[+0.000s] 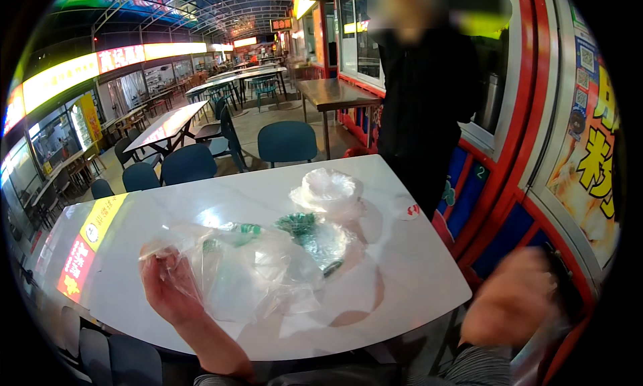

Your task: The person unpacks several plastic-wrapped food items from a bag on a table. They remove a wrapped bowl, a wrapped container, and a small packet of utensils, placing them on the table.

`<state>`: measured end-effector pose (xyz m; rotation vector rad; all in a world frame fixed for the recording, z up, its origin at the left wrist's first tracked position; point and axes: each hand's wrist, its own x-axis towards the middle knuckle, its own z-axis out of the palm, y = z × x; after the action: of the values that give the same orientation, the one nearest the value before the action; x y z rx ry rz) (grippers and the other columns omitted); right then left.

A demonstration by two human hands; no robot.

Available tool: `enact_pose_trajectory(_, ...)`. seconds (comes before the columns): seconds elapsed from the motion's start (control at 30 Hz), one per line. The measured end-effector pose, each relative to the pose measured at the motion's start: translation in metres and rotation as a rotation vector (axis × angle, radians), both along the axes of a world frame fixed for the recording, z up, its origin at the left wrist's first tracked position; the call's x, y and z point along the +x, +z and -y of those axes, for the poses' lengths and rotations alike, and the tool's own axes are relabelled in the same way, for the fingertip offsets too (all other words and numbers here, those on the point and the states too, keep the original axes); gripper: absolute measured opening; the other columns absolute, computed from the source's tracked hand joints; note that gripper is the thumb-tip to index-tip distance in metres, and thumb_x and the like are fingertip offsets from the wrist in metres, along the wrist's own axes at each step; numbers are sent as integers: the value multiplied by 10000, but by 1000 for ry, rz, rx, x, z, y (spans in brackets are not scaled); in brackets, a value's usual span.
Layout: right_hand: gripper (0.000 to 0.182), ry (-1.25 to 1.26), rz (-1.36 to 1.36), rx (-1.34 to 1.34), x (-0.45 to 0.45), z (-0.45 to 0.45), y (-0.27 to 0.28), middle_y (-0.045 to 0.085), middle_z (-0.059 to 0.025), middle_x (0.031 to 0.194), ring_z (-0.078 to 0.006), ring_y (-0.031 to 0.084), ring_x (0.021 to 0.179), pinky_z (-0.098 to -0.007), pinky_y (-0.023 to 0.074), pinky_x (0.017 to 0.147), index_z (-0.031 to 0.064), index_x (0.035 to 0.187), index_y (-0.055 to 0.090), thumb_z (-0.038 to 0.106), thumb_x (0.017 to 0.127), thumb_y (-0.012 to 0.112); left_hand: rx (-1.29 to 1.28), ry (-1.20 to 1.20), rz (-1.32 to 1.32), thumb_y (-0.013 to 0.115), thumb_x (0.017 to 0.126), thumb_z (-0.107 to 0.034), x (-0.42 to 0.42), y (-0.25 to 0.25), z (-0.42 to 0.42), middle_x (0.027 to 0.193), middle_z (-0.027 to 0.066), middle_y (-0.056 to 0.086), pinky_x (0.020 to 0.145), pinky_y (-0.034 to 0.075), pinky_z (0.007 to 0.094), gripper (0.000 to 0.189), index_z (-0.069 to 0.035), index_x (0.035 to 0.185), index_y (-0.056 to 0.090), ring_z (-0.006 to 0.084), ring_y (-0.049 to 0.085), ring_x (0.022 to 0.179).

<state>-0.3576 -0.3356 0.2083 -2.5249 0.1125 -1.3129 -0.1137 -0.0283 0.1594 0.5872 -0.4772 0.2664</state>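
My left hand (168, 285) grips the edge of a thin, clear plastic bag (251, 280) above the white table (412, 295). The bag spreads to the right, crumpled, with green print on it. Behind it lies a clear plastic wrapping (326, 243) with green patterned parts (299, 224); I cannot tell what it holds. Farther back sits a round bundle (329, 187), apparently bowls in clear plastic. Past the table's right edge, my right hand (512, 300) is blurred by motion with curled fingers. Something translucent shows below it, and whether the hand holds it is unclear.
A person in black (427, 94) stands beyond the table's right corner, near a stall's red-framed wall (502, 220). Teal chairs (287, 142) line the far side. A metal-topped table (339, 93) stands behind. Dark chairs (133, 358) sit at the near left.
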Motion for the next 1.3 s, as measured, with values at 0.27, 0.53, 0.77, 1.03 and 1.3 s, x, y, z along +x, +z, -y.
enact_pose_trajectory(0.27,230,-73,-46,330,0,-29,-220,513,-96,551,-295,527,501,-373,417,472,72,602,540,143,786,657,630,-65,-373,596,830,-70,-25,-128,-38,644,28,521,481,375,231,120,-52,724,544,98,463,532)
enact_pose_trajectory(0.53,287,-72,-93,151,-1,-31,-239,503,-70,530,-278,524,479,-386,412,445,96,554,480,148,774,657,1595,775,464,568,861,-113,-82,-197,-55,806,143,637,594,459,363,162,-47,978,659,285,592,673)
enact_pose_trajectory(0.77,255,-79,-158,80,3,-34,-239,534,-73,547,-281,550,485,-380,431,449,81,573,510,139,779,650,1331,819,519,591,672,-136,-75,-202,-41,641,128,482,465,358,412,188,-38,831,575,351,476,529)
enact_pose_trajectory(1.03,241,-70,-179,95,6,-31,-237,554,-78,579,-293,565,513,-382,442,468,78,600,515,155,790,642,1309,877,595,567,687,-137,-75,-211,-45,643,142,483,490,369,412,195,-19,842,583,348,487,548)
enact_pose_trajectory(1.3,250,-68,-204,134,5,-35,-236,558,-86,593,-304,571,548,-402,454,497,83,623,512,199,818,618,1303,848,575,580,703,-121,-74,-204,-44,638,124,478,486,359,399,154,-28,827,578,325,479,536)
